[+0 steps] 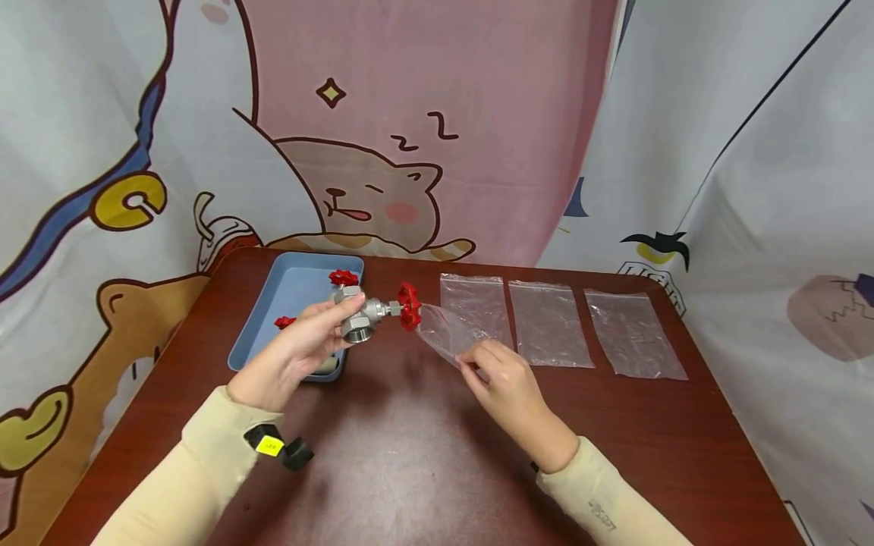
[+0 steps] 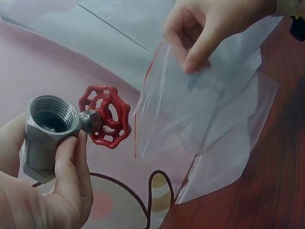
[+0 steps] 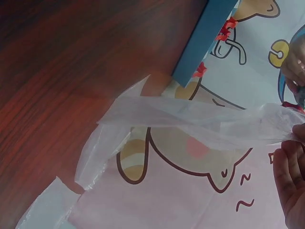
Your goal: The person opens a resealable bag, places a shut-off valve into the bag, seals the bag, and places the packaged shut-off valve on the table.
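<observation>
My left hand [image 1: 307,341] grips a silver metal valve [image 1: 357,322] by its body, raised above the near edge of the tray. Its red handwheel [image 1: 410,306] points right, toward the mouth of a clear zip bag [image 1: 440,332]. With thumb and fingers my right hand [image 1: 501,375] pinches that bag, which hangs in the air. In the left wrist view, the valve's threaded opening [image 2: 53,114] faces up and the handwheel is beside the bag's red-lined edge [image 2: 151,71]. Whether wheel and bag touch, I cannot tell.
A blue tray [image 1: 269,303] at the back left holds more valves, whose red handwheels [image 1: 284,322] show. Three clear zip bags lie flat in a row: one left [image 1: 471,296], one middle [image 1: 551,322], one right [image 1: 636,334]. Behind the brown table [image 1: 423,455] hangs a printed curtain.
</observation>
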{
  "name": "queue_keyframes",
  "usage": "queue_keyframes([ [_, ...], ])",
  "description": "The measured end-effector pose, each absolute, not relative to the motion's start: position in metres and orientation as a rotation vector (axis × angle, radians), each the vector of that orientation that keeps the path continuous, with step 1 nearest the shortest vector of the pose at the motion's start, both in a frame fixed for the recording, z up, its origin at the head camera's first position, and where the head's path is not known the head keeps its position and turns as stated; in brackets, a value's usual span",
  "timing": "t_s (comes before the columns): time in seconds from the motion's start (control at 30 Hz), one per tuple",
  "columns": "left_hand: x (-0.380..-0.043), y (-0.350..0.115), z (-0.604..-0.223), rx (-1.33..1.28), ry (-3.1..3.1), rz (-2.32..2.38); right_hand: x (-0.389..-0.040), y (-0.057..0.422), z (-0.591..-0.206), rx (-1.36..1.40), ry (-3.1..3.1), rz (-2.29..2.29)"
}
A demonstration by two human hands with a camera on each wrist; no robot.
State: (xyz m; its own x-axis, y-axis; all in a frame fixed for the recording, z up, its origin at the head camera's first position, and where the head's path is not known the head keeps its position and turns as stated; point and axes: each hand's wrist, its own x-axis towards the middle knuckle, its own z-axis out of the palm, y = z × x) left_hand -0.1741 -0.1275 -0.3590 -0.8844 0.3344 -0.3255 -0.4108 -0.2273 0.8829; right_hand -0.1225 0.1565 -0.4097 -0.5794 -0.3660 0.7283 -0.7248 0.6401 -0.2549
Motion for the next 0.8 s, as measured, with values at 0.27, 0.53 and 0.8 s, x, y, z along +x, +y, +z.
queue_keyframes([
  [0.27, -0.171, -0.115, -0.36, -0.098, 1.514, 2.178, -0.121, 0.152, -0.411, 0.863, -2.195, 0.717],
  [0.53, -0.165, -0.104, -0.366, -0.152, 1.529, 2.126, -0.122, 0.149, -0.413, 0.812, -2.165, 0.756],
  [0.8, -0.161, -0.099, -0.371, -0.166, 1.558, 2.086, -0.122, 0.147, -0.414, 0.804, -2.148, 0.774],
])
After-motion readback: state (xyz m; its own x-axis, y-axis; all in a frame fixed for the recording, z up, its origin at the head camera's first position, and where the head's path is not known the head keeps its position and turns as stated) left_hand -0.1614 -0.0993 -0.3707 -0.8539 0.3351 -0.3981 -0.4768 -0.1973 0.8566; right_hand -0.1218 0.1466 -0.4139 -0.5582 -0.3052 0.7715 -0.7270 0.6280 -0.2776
